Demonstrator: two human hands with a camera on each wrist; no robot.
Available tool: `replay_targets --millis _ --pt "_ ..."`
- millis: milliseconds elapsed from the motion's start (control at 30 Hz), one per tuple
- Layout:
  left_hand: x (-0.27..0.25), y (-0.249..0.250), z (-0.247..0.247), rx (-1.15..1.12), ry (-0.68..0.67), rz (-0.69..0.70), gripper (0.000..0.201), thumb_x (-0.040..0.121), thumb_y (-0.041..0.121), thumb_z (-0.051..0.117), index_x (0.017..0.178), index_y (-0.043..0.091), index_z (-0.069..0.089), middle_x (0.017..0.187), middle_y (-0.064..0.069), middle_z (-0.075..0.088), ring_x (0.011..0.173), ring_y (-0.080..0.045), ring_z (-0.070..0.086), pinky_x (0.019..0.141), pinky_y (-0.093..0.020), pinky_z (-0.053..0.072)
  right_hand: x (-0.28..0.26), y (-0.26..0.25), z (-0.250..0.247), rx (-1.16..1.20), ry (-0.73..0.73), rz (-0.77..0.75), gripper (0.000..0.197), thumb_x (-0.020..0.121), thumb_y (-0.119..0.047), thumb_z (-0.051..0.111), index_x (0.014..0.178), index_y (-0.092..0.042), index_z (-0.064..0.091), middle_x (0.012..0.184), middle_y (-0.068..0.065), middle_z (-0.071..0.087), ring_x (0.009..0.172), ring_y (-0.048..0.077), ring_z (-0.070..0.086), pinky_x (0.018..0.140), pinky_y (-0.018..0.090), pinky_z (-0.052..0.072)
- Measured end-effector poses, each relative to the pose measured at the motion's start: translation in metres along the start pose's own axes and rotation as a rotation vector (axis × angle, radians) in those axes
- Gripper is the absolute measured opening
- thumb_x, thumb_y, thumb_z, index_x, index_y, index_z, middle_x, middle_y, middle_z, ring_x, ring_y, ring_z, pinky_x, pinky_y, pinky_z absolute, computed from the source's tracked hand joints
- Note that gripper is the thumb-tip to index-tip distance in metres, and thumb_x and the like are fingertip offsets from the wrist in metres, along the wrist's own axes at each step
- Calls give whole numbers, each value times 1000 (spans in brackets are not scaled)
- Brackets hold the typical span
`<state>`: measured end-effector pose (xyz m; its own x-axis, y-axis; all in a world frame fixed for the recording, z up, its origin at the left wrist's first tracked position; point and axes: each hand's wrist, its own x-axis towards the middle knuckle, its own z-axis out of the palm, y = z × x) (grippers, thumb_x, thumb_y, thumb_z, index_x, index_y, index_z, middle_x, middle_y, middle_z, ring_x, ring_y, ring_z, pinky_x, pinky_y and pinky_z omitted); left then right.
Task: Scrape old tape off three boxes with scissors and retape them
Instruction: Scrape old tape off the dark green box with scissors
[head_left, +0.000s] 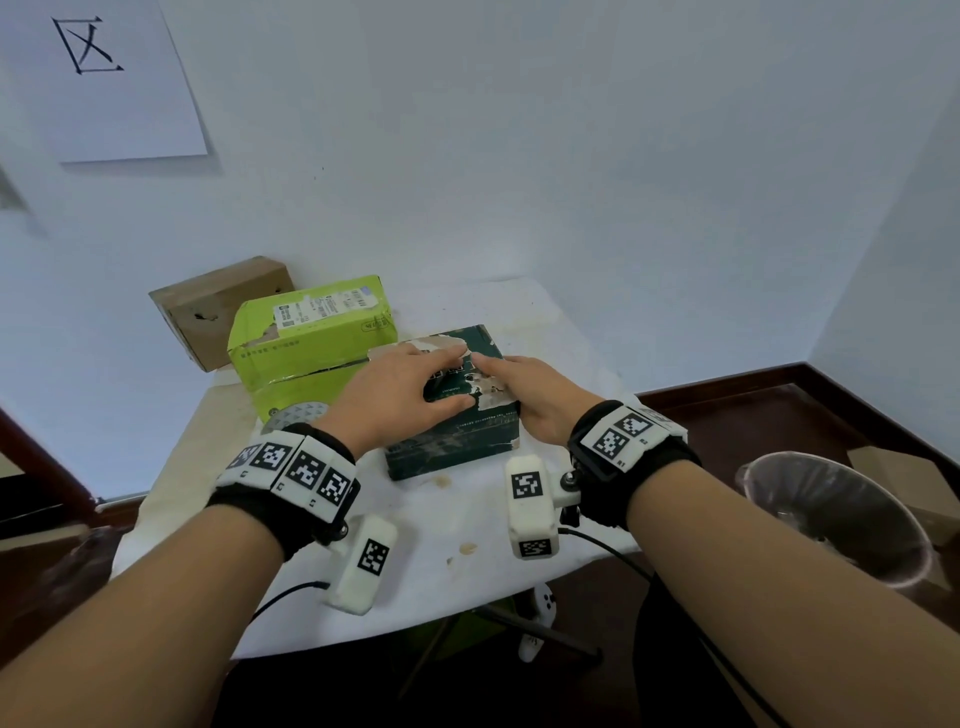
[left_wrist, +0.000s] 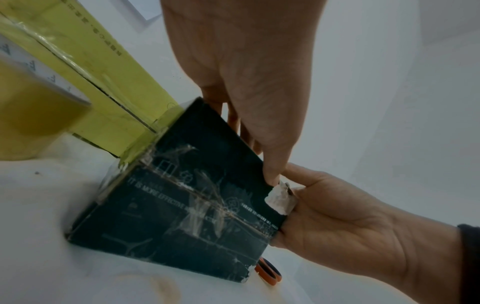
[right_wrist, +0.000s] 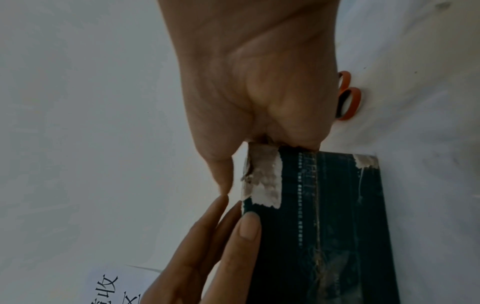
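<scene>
Both hands sit on the dark green box (head_left: 457, 410) at the table's middle — left hand (head_left: 400, 400) flat, fingers straight, right hand (head_left: 524, 395) curled over its right edge. Looks light, stiff cardboard; hold it by the sides. Torn, scuffed surface, tape scraps left. Green box (head_left: 311, 338) and brown box (head_left: 218, 306) behind.

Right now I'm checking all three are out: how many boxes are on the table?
3. The brown box is at the far left, the green box beside it, the dark box nearest, under both hands.
</scene>
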<state>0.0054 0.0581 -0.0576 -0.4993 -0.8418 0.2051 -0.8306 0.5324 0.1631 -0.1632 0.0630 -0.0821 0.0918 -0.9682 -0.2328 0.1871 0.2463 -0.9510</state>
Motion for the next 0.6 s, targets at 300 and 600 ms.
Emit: replay_targets --millis 300,600 --pt "-2 -2 -3 11 -43 49 58 91 54 51 145 36 38 123 4 60 116 -13 47 88 -26 37 -1 -3 0 -38 56 4 48 97 -50 42 110 -9 64 107 13 69 101 31 65 94 43 51" --pt "-19 -64 -32 -39 106 -345 30 99 33 47 77 13 53 79 -5 59 71 -21 53 67 -33 43 6 -14 -12 -257 471 -127 43 100 -35 35 123 -3 52 100 4 52 92 19 47 82 30 36"
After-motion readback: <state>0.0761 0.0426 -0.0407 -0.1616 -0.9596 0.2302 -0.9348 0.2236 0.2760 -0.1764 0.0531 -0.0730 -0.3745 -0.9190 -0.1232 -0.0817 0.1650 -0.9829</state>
